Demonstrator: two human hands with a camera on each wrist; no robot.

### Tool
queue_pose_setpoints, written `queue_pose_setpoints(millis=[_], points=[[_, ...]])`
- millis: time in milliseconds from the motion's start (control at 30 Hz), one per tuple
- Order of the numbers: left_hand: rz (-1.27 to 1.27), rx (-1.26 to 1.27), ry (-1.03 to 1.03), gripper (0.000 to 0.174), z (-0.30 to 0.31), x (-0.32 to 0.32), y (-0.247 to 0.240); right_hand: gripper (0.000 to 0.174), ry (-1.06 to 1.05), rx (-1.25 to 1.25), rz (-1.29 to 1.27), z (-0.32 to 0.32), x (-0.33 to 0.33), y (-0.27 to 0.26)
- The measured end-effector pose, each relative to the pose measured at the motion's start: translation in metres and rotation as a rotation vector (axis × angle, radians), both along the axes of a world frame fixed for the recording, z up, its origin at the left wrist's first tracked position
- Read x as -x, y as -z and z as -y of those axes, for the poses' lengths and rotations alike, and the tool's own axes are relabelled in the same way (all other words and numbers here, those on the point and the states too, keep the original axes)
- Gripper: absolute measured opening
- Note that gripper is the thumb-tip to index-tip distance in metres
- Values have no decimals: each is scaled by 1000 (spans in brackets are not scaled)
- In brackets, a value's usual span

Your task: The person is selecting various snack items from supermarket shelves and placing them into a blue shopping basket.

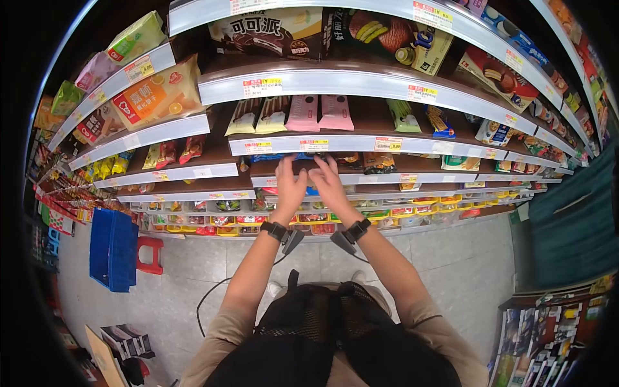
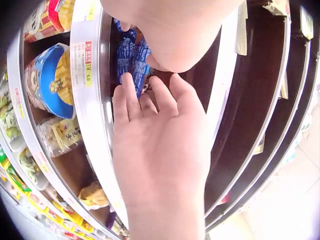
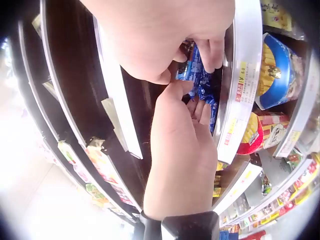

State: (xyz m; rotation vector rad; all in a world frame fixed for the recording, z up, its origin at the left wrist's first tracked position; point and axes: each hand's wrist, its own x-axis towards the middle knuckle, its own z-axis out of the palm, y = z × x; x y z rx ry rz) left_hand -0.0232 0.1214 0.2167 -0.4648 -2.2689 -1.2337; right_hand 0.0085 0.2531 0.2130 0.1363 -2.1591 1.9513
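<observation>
Blue-wrapped snack packs (image 2: 126,56) lie on a dark shelf behind a white price rail, and both hands reach in among them. The left hand (image 1: 292,184) has its fingers extended, slightly bent, with the tips at the edge of the packs (image 3: 196,70). Beside it, the right hand (image 1: 329,184) bends its fingers against the blue wrappers; in the right wrist view this hand (image 3: 182,130) has thumb and fingertips at a pack. Whether it pinches the wrapper is partly hidden by the fingers.
Pink packs (image 1: 320,113) stand on the shelf above. Chip tubs (image 2: 52,80) sit one level below, over yellow-edged bins (image 1: 245,220). A blue crate (image 1: 111,250) and a red stool (image 1: 149,255) are on the floor at left. Price rails border the shelf gap.
</observation>
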Motion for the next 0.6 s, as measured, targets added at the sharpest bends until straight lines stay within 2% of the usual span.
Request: queue_pose_setpoints(millis=[100, 133, 233, 300, 367, 400, 467, 533, 600], points=[[317, -649, 249, 26, -9, -27, -16, 45, -34, -10, -137, -10, -41, -23], [371, -658, 218, 20, -7, -38, -18, 42, -44, -18, -145, -15, -57, -35], [451, -904, 261, 23, -2, -72, -6, 40, -99, -184, -203, -36, -89, -36], [391, -957, 213, 36, -5, -107, -16, 39, -167, 59, -88, -42, -103, -28], [579, -901, 164, 40, 11, -145, -13, 39, -270, 326, 123, -43, -118, -8], [663, -889, 139, 39, 22, -164, 0, 40, -318, 353, 163, -41, -125, -1], [797, -877, 103, 38, 45, -192, 20, 40, -485, 229, 296, -34, -132, 19], [767, -898, 13, 28, 67, -219, 29, 39, -605, 142, 429, -17, -137, 34], [745, -947, -61, 23, 90, -239, 33, 41, -710, 12, 360, 12, -139, 18]])
